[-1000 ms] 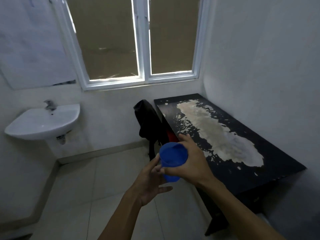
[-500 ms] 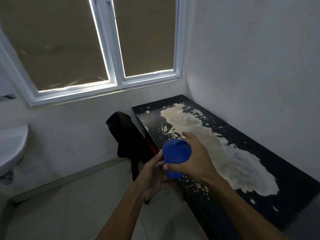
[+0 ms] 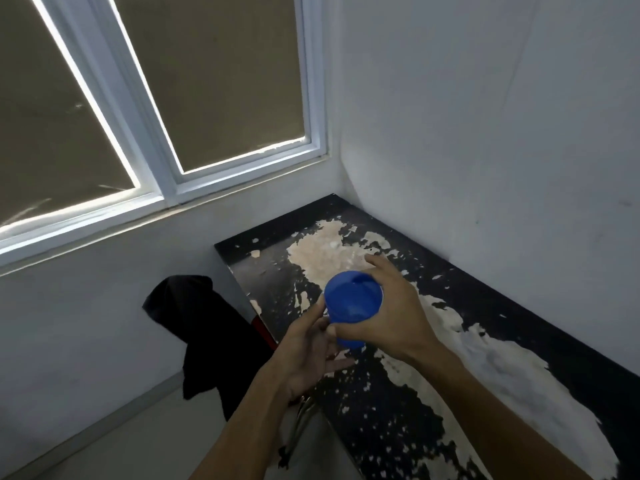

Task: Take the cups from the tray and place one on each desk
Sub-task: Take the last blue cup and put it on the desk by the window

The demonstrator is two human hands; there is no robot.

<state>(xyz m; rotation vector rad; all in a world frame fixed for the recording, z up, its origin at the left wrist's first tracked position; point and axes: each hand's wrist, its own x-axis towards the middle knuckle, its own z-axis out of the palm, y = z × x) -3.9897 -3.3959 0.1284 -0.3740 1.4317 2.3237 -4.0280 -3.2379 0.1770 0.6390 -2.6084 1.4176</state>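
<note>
A blue plastic cup (image 3: 353, 303) is held upright above the near left part of a black desk (image 3: 398, 420) whose top is peeled to pale patches. My right hand (image 3: 391, 317) wraps around the cup's side from the right. My left hand (image 3: 308, 348) cups the lower part of it from below and the left, fingers curled against its base. The cup's bottom is hidden behind my fingers. No tray is in view.
The desk stands in the room's corner against the white right wall (image 3: 502, 133), under a white-framed window (image 3: 166, 133). A chair draped with a black garment (image 3: 207, 327) stands at the desk's left edge, its metal leg (image 3: 301, 420) below my left wrist. Pale floor lies at lower left.
The view has closed in on the desk and swung right; the sink has left the frame. Both hands with the cup now hover over the desk's top instead of in front of it.
</note>
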